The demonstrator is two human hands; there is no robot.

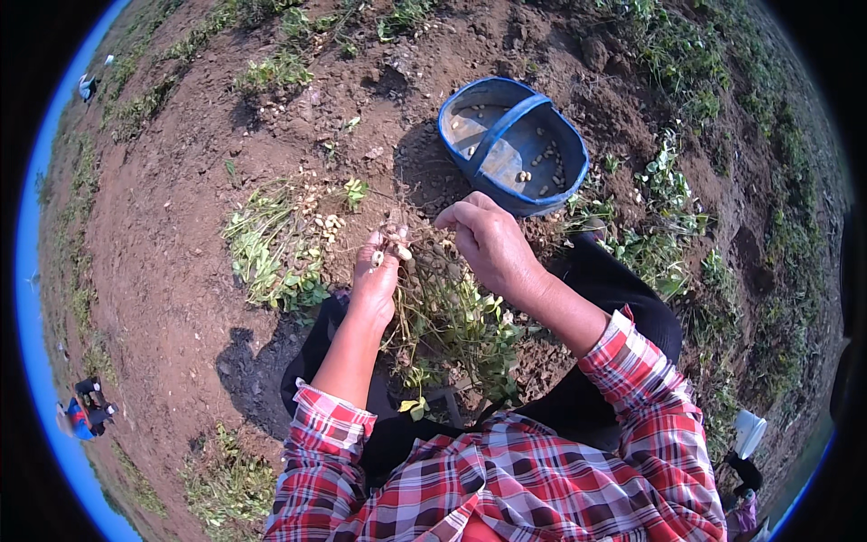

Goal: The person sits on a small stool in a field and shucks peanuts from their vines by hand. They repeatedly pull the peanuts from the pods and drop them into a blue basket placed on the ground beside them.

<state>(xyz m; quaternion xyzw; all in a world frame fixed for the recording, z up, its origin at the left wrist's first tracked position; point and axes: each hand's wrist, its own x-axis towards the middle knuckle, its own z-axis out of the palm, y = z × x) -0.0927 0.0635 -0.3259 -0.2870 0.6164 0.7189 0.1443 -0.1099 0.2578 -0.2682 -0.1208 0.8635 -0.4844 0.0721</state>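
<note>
In front of me, my left hand (pixel 375 275) is closed around a small cluster of peanuts (pixel 397 246) with thin roots and some soil on them. Just to its right, at about the same height, my right hand (pixel 492 244) is curled with its fingers pressed together; whatever it may pinch is hidden. Pulled peanut plants (pixel 456 330) with green leaves and stringy stems lie below both hands, between my legs. Beyond my right hand stands a blue basket (pixel 581 172) with an arched handle, and several peanuts are scattered over its bottom.
More uprooted plants (pixel 271 239) lie on the brown soil to the left, beside a few loose peanuts (pixel 330 221). Leafy growth (pixel 668 199) runs along the right. Another person (pixel 88 411) is at the far left; a white container (pixel 749 434) shows at the lower right.
</note>
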